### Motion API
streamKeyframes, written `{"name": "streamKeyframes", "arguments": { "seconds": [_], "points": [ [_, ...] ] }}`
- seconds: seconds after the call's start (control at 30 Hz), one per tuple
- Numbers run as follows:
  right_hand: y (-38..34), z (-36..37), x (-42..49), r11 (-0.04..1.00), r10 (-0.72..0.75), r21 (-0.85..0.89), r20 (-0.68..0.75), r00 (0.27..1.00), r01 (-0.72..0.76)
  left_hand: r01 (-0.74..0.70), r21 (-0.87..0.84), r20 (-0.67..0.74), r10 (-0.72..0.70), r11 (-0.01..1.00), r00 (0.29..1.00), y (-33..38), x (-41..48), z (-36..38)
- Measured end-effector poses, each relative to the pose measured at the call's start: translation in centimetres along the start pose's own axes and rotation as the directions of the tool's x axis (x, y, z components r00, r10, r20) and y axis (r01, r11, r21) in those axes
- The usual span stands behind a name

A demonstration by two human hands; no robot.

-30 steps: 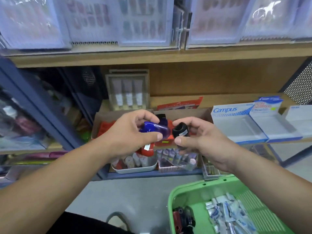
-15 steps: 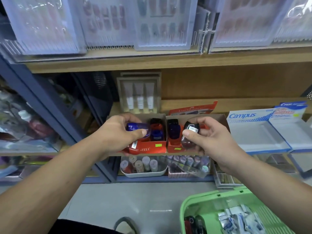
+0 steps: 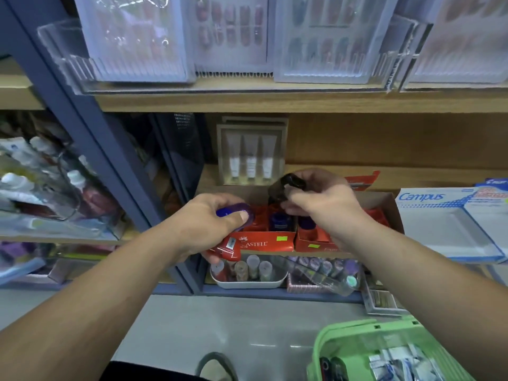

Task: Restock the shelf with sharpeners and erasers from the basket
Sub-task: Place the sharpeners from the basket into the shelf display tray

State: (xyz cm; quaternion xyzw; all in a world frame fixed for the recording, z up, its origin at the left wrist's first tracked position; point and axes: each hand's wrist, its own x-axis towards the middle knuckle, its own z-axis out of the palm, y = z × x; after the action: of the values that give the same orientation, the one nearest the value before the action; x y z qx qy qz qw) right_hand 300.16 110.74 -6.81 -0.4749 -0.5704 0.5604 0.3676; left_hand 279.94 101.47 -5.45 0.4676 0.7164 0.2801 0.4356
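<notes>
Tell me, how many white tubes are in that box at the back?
3, upright side by side in the box: left tube, middle tube, right tube. Boxes behind may hide more.

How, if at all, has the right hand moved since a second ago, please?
Yes. The right hand, gripping the black sharpener, has gone from the front edge of the red display boxes to over their rear.

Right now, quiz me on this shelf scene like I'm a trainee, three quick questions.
1. True or false: the right hand holds a black sharpener.
2. Where is the green basket? A on the top shelf; B low at right, below the right forearm; C inside the red box.
3. Fill in: the left hand pinches a ____ sharpener under its thumb.
Key: 1 true; 2 B; 3 blue.
</notes>
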Motion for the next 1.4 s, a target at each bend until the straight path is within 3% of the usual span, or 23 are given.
{"name": "streamKeyframes", "arguments": {
  "seconds": [0.2, 0.43, 0.63, 0.8, 1.03, 1.1, 1.17, 1.2, 1.27, 1.4],
  "points": [
    [2.2, 3.7, 3.8, 0.934, -0.088, -0.346, 0.024, 0.996, 0.091, 0.018, 0.008, -0.067, -0.018, 1.0, 0.998, -0.5, 0.3, -0.4],
    [2.6, 3.8, 4.3, 0.724, -0.06, -0.684, 0.063, 0.996, 0.087, 0.075, -0.001, -0.128, -0.075, 0.997, 0.989, -2.4, 1.3, -1.2],
    [2.1, 3.8, 4.2, 0.528, -0.125, -0.833, 0.118, 0.985, 0.167, 0.085, 0.002, -0.117, -0.084, 0.996, 0.99, -3.0, 1.8, -0.3],
    [1.5, 4.0, 4.5, 0.485, -0.136, -0.856, 0.131, 0.982, 0.181, 0.052, -0.063, -0.126, -0.059, 0.997, 0.99, -3.2, 1.9, -0.5],
    [0.7, 4.3, 4.4, 0.316, -0.071, -0.916, 0.236, 0.969, 0.246, 0.029, -0.145, -0.1, -0.044, 0.989, 0.994, -2.6, 1.7, -0.6],
    [0.7, 3.9, 3.7, 0.456, -0.127, -0.848, 0.238, 0.963, 0.27, 0.003, -0.172, -0.076, -0.017, 0.985, 0.997, -2.3, 1.6, -0.5],
    [0.8, 3.3, 2.3, 0.75, -0.148, -0.612, 0.217, 0.965, 0.252, -0.035, -0.189, -0.056, 0.025, 0.981, 0.998, -1.7, 1.5, -0.1],
    [0.7, 3.0, 1.6, 0.868, -0.085, -0.461, 0.232, 0.969, 0.186, -0.058, -0.192, -0.05, 0.049, 0.98, 0.998, -1.4, 1.5, 0.1],
    [0.6, 2.4, 0.3, 0.948, -0.005, -0.304, 0.294, 0.956, 0.098, -0.088, -0.204, -0.06, 0.078, 0.975, 0.995, -0.7, 1.6, 0.6],
    [0.7, 2.3, -0.6, 0.998, 0.023, -0.061, 0.243, 0.97, -0.009, -0.124, -0.299, -0.148, 0.082, 0.946, 0.986, 0.0, 1.9, 1.0]
  ]
}}
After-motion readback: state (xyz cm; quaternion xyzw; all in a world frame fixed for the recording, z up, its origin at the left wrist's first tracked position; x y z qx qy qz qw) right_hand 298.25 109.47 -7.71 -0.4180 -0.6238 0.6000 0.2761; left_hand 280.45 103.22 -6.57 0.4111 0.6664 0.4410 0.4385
